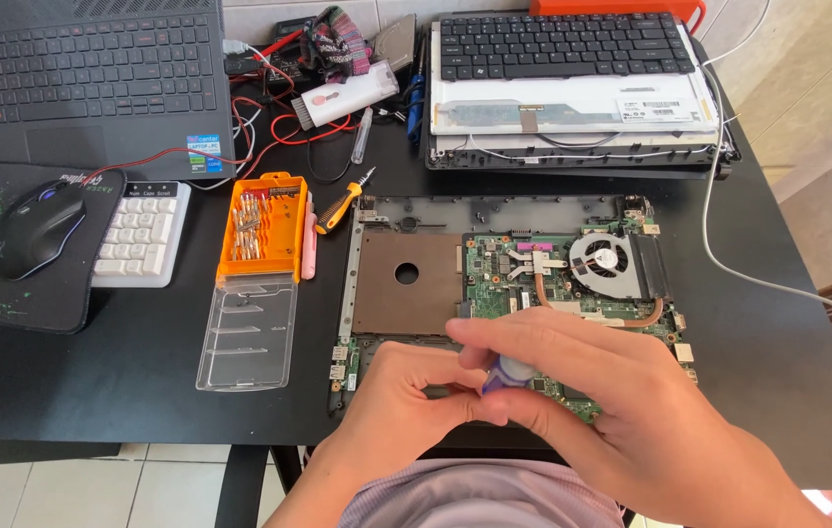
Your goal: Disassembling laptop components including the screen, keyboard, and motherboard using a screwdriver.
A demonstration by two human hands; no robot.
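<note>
Black desk (142, 362); upright screwdriver (506, 374) over motherboard (523, 274)

The picture was bright, with daylight on everything. The flat black table top (787, 323) shone pale at its right side. Shadows were soft. The two bare hands were a little blurry

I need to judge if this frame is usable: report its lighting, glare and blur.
Head view: even daylight, soft shadows on the black table; mild glare on the clear case lid; both hands slightly soft, the small purple-white item between them hard to make out.
</note>
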